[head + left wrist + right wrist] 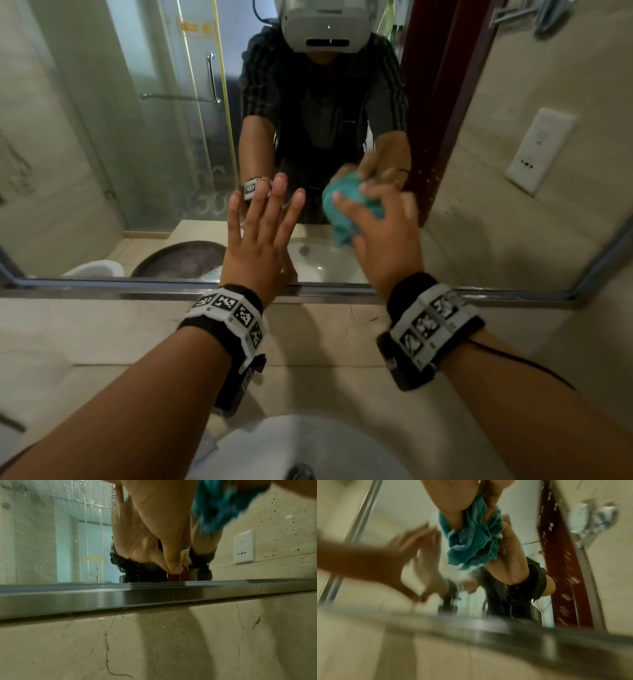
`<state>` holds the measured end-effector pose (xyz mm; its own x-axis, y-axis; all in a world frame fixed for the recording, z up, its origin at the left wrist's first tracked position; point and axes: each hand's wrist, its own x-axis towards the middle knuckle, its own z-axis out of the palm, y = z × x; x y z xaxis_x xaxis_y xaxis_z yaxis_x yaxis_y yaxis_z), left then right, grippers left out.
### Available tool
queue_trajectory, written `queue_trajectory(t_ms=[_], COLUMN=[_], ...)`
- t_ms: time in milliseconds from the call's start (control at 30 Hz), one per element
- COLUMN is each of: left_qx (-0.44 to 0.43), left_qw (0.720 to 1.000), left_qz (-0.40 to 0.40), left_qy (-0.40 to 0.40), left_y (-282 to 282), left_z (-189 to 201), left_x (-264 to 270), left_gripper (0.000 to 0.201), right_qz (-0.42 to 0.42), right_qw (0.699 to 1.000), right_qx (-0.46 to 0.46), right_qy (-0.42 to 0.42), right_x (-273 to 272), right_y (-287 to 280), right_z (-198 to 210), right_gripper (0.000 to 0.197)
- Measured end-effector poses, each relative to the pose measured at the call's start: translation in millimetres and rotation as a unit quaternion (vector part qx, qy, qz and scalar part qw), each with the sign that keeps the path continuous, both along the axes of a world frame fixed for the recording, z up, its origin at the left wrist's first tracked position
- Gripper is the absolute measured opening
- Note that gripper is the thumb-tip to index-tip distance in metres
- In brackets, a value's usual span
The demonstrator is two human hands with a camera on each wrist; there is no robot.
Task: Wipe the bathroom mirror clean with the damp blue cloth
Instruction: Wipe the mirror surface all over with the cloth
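The bathroom mirror [137, 137] fills the wall ahead inside a metal frame [102, 286]. My right hand [380, 233] grips the bunched blue cloth [337, 212] and presses it on the glass low and right of centre. The right wrist view shows my fingers [453, 504] curled into the cloth [471, 545]. My left hand [263, 226] is open with fingers spread, fingertips at the glass just left of the cloth. In the left wrist view my palm and thumb [163, 527] hang over the frame, with the cloth [217, 503] at the upper right.
A white sink [260, 435] lies below my forearms, with a beige stone backsplash [102, 329] under the mirror. A white wall socket [541, 150] sits on the tiled wall to the right. Water drops [82, 493] speckle the upper glass. A metal rack [513, 13] is at top right.
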<state>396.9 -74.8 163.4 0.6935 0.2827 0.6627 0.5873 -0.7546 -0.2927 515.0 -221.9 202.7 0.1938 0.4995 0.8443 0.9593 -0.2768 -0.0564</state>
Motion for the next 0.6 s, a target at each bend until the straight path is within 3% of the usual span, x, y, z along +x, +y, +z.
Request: queue_trajectory(t_ms=[100,200,367,433,500,600], left_qx=[0.008,0.005,0.002,0.006,0.003,-0.003], left_qw=[1.000,1.000,1.000,1.000,1.000,1.000], left_qz=[-0.002,0.003,0.010,0.007,-0.003,0.004], left_qy=[-0.007,-0.007,-0.001,-0.005,-0.013,0.005], left_y=[0,0,-1,-1,-2,-2], left_z=[-1,-1,-1,-1,-2,-1], left_x=[1,2,2,2,3,2], left_gripper=[0.134,0.136,0.138,0.134,0.131,0.136], right_qz=[0.015,0.010,0.016,0.011,0.011,0.006], right_qw=[0.982,0.972,0.999,0.998,0.993,0.967], right_qx=[-0.179,-0.233,-0.020,0.023,-0.072,-0.252], right_qy=[-0.054,-0.036,0.036,0.057,0.091,0.039], right_x=[5,14,-1,-7,-8,-4], right_y=[-21,-39,-10,0,-1,-29], right_z=[-59,-56,26,31,2,-55], right_gripper=[0.045,0.047,0.050,0.050,0.047,0.047])
